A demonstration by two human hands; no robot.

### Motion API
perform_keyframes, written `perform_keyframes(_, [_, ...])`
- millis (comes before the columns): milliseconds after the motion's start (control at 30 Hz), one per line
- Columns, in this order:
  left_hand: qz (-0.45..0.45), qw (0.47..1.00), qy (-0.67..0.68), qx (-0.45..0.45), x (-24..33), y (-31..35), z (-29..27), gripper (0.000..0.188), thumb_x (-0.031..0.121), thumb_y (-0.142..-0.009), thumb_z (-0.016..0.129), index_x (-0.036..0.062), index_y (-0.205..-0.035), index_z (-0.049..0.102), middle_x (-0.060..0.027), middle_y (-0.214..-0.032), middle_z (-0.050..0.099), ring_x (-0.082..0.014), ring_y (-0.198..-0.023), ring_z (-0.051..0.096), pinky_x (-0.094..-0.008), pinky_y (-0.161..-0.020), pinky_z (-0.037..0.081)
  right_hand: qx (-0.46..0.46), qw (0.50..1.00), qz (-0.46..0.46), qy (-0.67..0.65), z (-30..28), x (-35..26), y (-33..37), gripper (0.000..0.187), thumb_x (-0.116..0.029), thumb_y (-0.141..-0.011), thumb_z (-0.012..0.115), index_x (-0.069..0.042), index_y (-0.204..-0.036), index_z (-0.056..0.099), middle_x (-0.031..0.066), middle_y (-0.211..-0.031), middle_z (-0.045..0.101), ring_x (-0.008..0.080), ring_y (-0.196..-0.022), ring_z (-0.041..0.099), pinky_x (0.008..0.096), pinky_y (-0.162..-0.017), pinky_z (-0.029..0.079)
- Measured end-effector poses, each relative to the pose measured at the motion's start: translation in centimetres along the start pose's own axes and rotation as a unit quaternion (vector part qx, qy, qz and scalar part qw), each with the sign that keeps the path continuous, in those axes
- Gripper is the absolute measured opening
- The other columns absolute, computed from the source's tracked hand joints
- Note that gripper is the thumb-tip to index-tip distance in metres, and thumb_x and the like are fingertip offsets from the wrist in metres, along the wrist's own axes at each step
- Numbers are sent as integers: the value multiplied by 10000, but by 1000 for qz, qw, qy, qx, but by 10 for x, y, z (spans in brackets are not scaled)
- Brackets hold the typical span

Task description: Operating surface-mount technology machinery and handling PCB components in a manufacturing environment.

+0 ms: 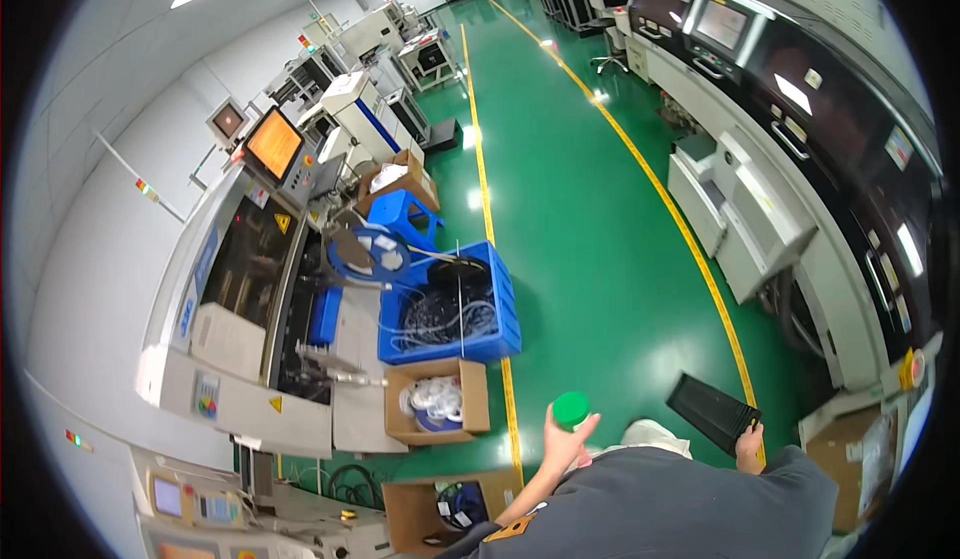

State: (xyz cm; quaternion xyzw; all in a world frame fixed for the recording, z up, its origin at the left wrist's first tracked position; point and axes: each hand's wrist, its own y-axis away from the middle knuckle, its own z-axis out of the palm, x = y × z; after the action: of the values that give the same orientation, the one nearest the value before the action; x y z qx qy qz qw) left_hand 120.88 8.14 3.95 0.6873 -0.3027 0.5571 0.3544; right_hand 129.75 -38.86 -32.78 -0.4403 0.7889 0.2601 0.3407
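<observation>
We carry things along the floor [600, 259]: left hand [566, 446] clasps a green roll [571, 409], right hand [748, 448] grips a black tray [712, 410].

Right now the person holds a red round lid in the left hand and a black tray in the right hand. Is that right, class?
Not quite. The round lid in the left hand is green, not red, as the head view shows. The right hand does hold the black tray.
</observation>
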Motion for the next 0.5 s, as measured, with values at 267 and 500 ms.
perform_keyframes(267, [-19,980,-7,196,-26,-323,-54,525,123,-764,877,30,-1152,537,-53,-1014,624,-154,-919,608,-317,-829,507,-388,781,163,461,314,-275,-231,207,-195,-939,581,-81,-954,753,90,-1019,747,190,-866,717,390,-671,549])
perform_keyframes(500, [76,990,-85,83,83,-712,-2,549,174,-758,886,21,-1126,509,-68,-992,626,-166,-896,613,-325,-811,517,-167,941,79,282,548,-464,-447,332,-343,-922,615,-62,-1034,751,172,-970,753,217,-908,732,351,-706,562])
